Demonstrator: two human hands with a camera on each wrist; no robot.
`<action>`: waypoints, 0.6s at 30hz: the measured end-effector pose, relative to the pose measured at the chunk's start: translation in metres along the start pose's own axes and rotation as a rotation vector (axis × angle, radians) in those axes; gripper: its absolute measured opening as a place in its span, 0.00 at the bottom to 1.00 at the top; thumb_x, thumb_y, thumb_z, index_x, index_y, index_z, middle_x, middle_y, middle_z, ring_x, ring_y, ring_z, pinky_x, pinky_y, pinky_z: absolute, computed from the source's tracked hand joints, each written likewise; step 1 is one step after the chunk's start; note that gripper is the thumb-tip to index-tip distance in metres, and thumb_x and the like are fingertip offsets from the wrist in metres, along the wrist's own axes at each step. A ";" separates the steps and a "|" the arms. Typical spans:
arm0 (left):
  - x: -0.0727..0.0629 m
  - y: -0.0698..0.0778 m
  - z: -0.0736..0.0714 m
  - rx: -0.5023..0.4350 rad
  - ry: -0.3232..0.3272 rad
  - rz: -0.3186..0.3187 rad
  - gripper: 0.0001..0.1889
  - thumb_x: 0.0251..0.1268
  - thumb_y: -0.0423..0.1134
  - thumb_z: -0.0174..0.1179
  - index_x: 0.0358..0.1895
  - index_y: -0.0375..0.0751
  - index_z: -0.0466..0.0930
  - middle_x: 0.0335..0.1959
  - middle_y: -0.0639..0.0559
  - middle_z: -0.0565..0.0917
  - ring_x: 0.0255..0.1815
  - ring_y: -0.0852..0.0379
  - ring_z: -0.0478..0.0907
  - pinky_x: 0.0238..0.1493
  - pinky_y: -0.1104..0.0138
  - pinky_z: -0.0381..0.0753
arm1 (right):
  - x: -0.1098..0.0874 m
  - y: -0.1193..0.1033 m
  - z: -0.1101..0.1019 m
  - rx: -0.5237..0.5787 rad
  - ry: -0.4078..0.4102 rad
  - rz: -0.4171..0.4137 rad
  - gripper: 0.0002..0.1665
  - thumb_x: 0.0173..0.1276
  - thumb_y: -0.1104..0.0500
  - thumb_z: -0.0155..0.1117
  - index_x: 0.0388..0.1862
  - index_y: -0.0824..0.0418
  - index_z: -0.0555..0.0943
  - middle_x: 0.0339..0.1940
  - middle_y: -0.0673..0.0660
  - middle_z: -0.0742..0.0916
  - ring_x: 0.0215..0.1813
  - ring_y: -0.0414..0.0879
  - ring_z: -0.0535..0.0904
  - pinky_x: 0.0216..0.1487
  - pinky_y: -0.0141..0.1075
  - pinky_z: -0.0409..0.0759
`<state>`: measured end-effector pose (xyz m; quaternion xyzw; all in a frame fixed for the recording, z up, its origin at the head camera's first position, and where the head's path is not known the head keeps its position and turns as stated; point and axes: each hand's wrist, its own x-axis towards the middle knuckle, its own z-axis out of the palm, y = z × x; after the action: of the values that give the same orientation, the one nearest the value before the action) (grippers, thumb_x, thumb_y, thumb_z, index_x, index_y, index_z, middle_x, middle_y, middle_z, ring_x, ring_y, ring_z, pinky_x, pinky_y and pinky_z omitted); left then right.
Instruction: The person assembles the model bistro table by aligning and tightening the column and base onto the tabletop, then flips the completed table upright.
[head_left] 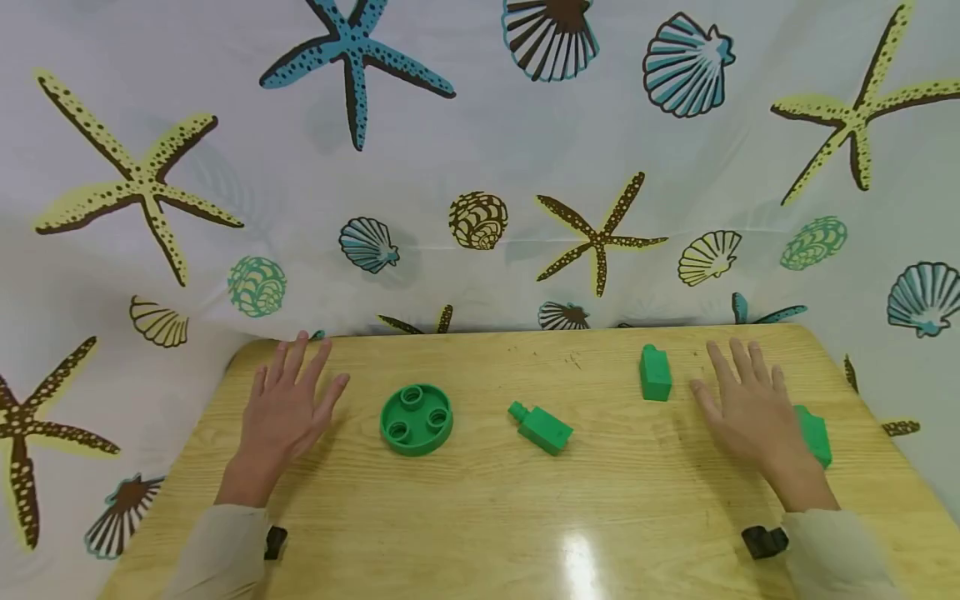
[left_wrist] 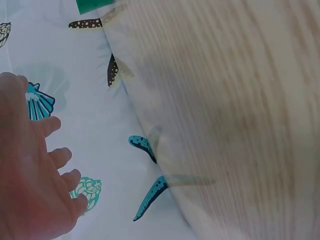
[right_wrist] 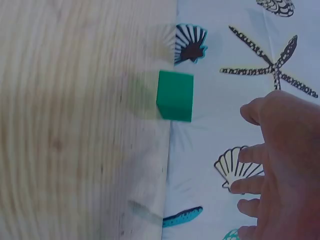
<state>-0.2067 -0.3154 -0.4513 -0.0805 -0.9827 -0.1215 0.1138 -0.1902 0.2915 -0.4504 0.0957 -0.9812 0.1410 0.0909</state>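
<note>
My left hand [head_left: 279,412], its fingers straight and spread, holds nothing over the left side of the table. To its right sits a round green base [head_left: 416,419] with three ring-shaped sockets. A green bottle-shaped block [head_left: 545,429] lies on its side near the middle, its knobbed neck pointing left. Over the right side, my right hand [head_left: 757,417] is also spread and holds nothing. Just left of its fingers is a second green block [head_left: 656,373], seen too in the right wrist view as a green box [right_wrist: 175,96]. A third green block [head_left: 816,437] is partly hidden behind that hand.
Everything sits on a light wooden table [head_left: 465,517] with rounded back corners. A white cloth [head_left: 442,283] printed with starfish and shells hangs behind it and along both sides. Small dark devices [head_left: 765,542] are worn at both wrists.
</note>
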 end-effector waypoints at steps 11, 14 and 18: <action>-0.006 0.026 0.006 -0.056 -0.068 -0.020 0.39 0.83 0.64 0.37 0.82 0.40 0.54 0.81 0.30 0.49 0.79 0.26 0.46 0.75 0.33 0.47 | 0.006 -0.051 0.004 0.084 0.104 -0.108 0.43 0.77 0.45 0.63 0.80 0.66 0.62 0.74 0.79 0.65 0.72 0.77 0.61 0.67 0.73 0.62; -0.009 0.033 0.008 -0.063 -0.053 -0.018 0.38 0.83 0.63 0.38 0.82 0.39 0.56 0.80 0.29 0.52 0.78 0.25 0.49 0.74 0.33 0.50 | 0.009 -0.063 0.007 0.126 0.101 -0.100 0.41 0.78 0.45 0.62 0.80 0.65 0.63 0.74 0.78 0.65 0.72 0.77 0.62 0.66 0.73 0.64; -0.012 0.043 0.011 -0.089 -0.039 -0.020 0.37 0.82 0.63 0.39 0.82 0.42 0.57 0.80 0.29 0.54 0.77 0.25 0.53 0.72 0.31 0.55 | 0.013 -0.076 0.013 0.171 0.079 -0.083 0.39 0.79 0.43 0.58 0.79 0.64 0.64 0.74 0.76 0.66 0.73 0.74 0.62 0.64 0.72 0.68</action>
<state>-0.1897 -0.2732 -0.4552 -0.0782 -0.9791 -0.1647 0.0896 -0.1882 0.2142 -0.4406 0.1382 -0.9563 0.2242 0.1269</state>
